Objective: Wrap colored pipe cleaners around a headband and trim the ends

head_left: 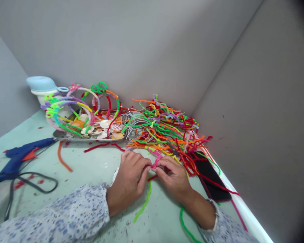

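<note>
My left hand point(131, 173) and my right hand point(176, 177) meet over the table, both pinching a pink pipe cleaner point(156, 156) between thumb and fingers. It looks bent into a small shape; part of it is hidden by my fingertips. A dark red strand shows at the pinch. Below my hands, a lime green pipe cleaner point(144, 206) lies on the tabletop. Just beyond my right hand, a dark pointed blade point(172, 148) lies among a big pile of coloured pipe cleaners point(162, 125).
A metal tray point(91, 138) of seashells point(105, 125) stands at the back, with several pipe-cleaner-wrapped headbands point(87, 106). Behind them is a blue-lidded cup point(42, 84). A blue glue gun point(22, 155) with its cord lies left. A black phone point(212, 182) lies right, near the table edge and wall.
</note>
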Demonstrator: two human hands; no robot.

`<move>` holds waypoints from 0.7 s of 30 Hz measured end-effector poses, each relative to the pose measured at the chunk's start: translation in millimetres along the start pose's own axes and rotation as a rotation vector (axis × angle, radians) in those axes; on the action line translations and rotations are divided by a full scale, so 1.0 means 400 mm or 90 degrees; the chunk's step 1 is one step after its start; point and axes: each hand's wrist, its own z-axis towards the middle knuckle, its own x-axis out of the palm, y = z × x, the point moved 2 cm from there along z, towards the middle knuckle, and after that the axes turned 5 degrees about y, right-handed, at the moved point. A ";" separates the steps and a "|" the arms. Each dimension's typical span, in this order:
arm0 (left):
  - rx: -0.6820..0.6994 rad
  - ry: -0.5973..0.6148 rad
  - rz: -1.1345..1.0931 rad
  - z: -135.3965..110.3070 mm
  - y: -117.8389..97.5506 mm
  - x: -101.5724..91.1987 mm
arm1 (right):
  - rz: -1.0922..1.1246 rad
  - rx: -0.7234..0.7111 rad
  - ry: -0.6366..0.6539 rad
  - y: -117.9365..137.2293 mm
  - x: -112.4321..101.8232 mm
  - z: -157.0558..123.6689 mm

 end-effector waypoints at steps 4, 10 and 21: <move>0.007 0.001 -0.004 0.001 -0.001 0.000 | 0.012 0.005 0.006 0.000 -0.002 -0.001; 0.014 0.006 -0.006 0.001 -0.002 0.004 | 0.003 0.021 0.015 0.006 0.001 -0.003; 0.019 0.005 0.001 0.002 0.003 0.006 | 0.047 0.121 0.061 0.012 0.008 -0.005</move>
